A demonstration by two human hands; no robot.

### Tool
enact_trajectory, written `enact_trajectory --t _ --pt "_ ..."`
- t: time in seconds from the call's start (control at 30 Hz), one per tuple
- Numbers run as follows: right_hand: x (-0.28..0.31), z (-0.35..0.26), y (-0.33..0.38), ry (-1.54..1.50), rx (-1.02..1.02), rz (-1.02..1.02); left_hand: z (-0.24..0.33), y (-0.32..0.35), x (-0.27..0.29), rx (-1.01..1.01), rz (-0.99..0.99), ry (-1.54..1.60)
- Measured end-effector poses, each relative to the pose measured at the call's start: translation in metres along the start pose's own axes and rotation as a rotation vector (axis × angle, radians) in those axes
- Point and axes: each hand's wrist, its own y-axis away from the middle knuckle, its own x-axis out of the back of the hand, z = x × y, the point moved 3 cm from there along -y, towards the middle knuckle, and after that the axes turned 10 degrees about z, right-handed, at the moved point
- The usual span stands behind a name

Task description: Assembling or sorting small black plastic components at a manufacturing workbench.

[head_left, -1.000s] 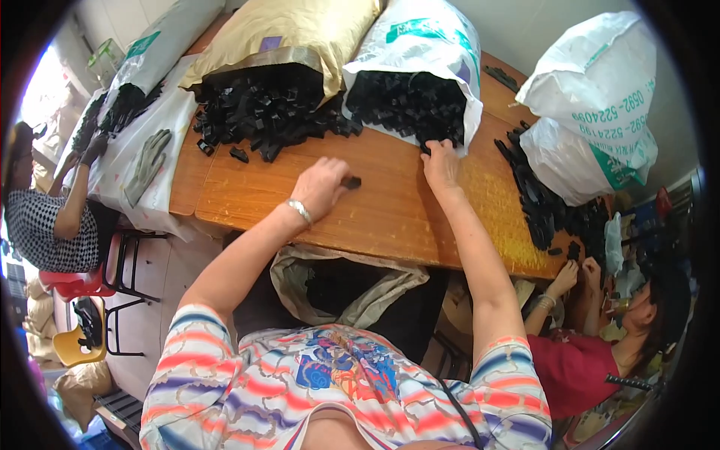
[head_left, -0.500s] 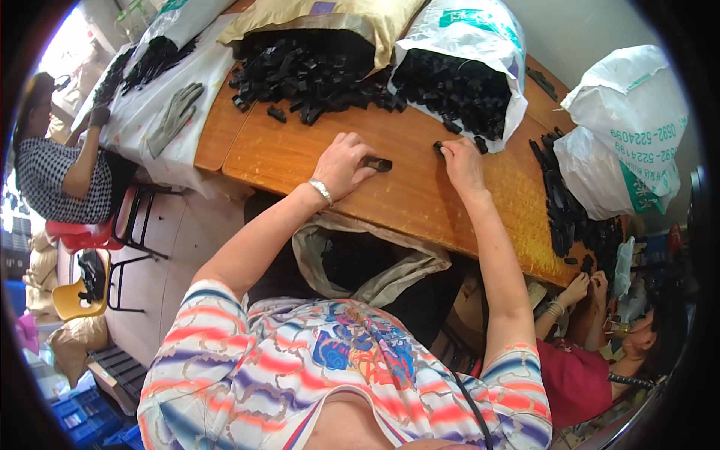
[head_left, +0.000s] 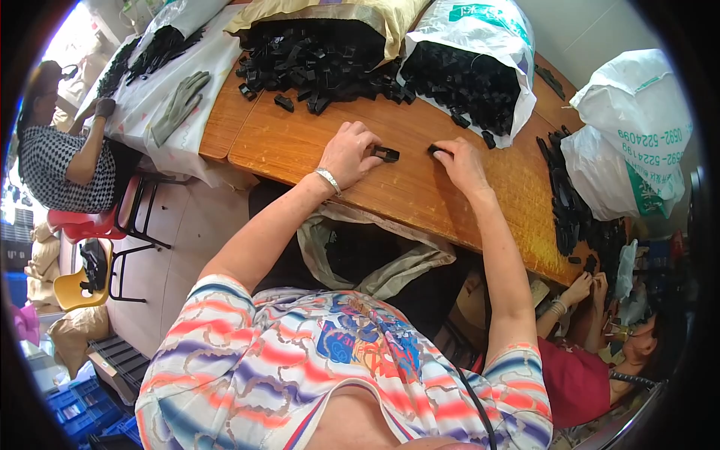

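Over the wooden table, my left hand (head_left: 349, 156) pinches a black plastic part (head_left: 387, 154), a short block whose end sticks out past the fingertips. To its right, my right hand (head_left: 461, 164) is closed on a smaller black plastic piece (head_left: 434, 148), mostly covered by the thumb and fingers. A gap separates the two pieces. Beyond my hands, a heap of black plastic blocks (head_left: 300, 64) spills from a tan woven sack (head_left: 390, 22). More black pieces (head_left: 461, 82) lie in the mouth of a white sack (head_left: 517, 60) beside it.
An open cloth bag (head_left: 431, 262) hangs at the table's near edge before my lap. Long black strips (head_left: 562, 195) line the right side near a white bag (head_left: 622, 142). A grey glove (head_left: 180, 109) lies on the left table. Two people (head_left: 71, 161) work nearby, left and right.
My right hand has moved slightly left, bringing its piece a little closer to the left one. My left hand keeps its grip on the block. The whole view has shifted slightly.
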Motion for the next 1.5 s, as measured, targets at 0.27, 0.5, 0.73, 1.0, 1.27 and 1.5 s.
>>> enact_trajectory --t 0.27,0.5,0.73,1.0,1.27,1.5 --pt "0.001 -0.004 -0.001 -0.023 -0.024 0.015 -0.001 0.0 0.0 0.022 0.013 0.012" --pt "-0.003 -0.03 0.011 -0.044 0.076 0.053 -0.007 0.0 -0.004 -0.012 0.036 0.024" --pt "-0.026 -0.078 0.005 -0.223 0.14 0.078 -0.006 -0.001 -0.005 0.011 0.016 0.039" --pt "-0.033 -0.092 0.01 -0.052 0.303 -0.045 -0.012 0.001 -0.004 0.031 0.032 0.038" --pt "-0.047 -0.09 0.023 0.183 0.455 0.19 -0.01 0.002 -0.008 -0.022 -0.009 0.031" --pt "-0.029 -0.138 0.113 -0.213 0.284 -0.021 -0.06 -0.008 0.054 -0.04 0.408 -0.21"
